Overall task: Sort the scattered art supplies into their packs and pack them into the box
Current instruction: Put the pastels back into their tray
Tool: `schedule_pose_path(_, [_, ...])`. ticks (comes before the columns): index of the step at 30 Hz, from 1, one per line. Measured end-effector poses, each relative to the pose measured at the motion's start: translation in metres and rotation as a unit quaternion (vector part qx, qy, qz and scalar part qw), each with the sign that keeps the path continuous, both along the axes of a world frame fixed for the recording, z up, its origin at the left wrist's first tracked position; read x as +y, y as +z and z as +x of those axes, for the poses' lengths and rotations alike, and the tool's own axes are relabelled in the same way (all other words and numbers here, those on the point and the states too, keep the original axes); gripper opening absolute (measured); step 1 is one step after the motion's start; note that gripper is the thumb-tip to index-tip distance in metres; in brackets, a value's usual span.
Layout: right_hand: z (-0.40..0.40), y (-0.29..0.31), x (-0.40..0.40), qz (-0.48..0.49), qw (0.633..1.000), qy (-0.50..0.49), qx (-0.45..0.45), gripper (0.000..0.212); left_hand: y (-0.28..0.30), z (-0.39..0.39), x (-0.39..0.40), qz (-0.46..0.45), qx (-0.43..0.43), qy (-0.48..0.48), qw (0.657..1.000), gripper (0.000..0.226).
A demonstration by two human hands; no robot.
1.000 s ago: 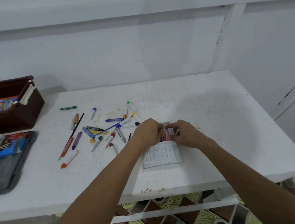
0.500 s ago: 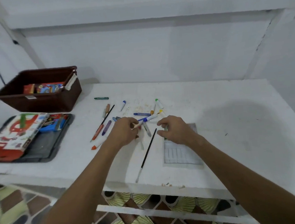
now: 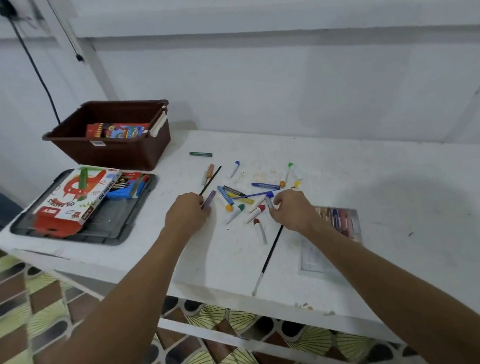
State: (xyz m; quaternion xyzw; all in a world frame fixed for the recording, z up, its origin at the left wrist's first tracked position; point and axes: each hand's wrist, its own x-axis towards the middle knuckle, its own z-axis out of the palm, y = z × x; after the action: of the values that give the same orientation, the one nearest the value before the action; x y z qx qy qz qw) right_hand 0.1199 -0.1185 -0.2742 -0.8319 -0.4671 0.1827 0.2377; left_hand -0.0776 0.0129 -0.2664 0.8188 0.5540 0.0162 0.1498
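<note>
Several loose crayons lie scattered on the white table. My left hand is curled at the pile's left edge and grips a purple crayon; a thin black brush ends at its knuckles. At the right edge my right hand pinches a blue-tipped white crayon. A clear plastic crayon tray, partly filled, lies right of that wrist. The brown box stands at the back left with a colourful pack inside.
A second black brush lies diagonally towards the table's front edge. An oil pastels carton and a blue pack rest on a grey tray at the left. A green crayon lies apart near the box.
Both hands left the clear crayon tray and moved left to the scattered pile. The left hand has taken the purple crayon, the right the blue-tipped one. The view swung left.
</note>
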Motion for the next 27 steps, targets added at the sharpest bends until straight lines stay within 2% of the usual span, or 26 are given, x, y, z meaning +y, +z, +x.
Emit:
schedule_pose_path(5, [-0.006,0.0,0.007,-0.026,1.0,-0.007,-0.002,0.028,-0.002,0.009,-0.003,-0.002,-0.006,0.015,1.0,0.024])
schedule_pose_path(11, [-0.001,0.005,0.003,-0.012,0.999,-0.036,0.03,0.028,0.007,0.012,-0.01,-0.005,-0.086,0.043,0.995,0.018])
schedule_pose_path(15, [0.017,0.017,-0.028,0.026,0.996,-0.067,0.045,0.024,0.016,0.037,-0.036,0.008,-0.133,-0.027,0.991,0.032])
schedule_pose_path(17, [0.029,0.024,-0.051,0.033,0.995,-0.091,0.036,0.017,0.019,0.057,-0.054,-0.018,-0.151,-0.07,0.986,0.028])
schedule_pose_path(21, [0.056,0.03,-0.101,0.05,0.989,-0.139,0.021,0.021,0.024,0.093,-0.091,-0.067,-0.164,-0.14,0.974,0.02])
schedule_pose_path(27, [0.077,0.019,-0.147,0.036,0.983,-0.178,0.036,0.022,0.011,0.099,-0.134,-0.155,-0.164,-0.156,0.962,0.036])
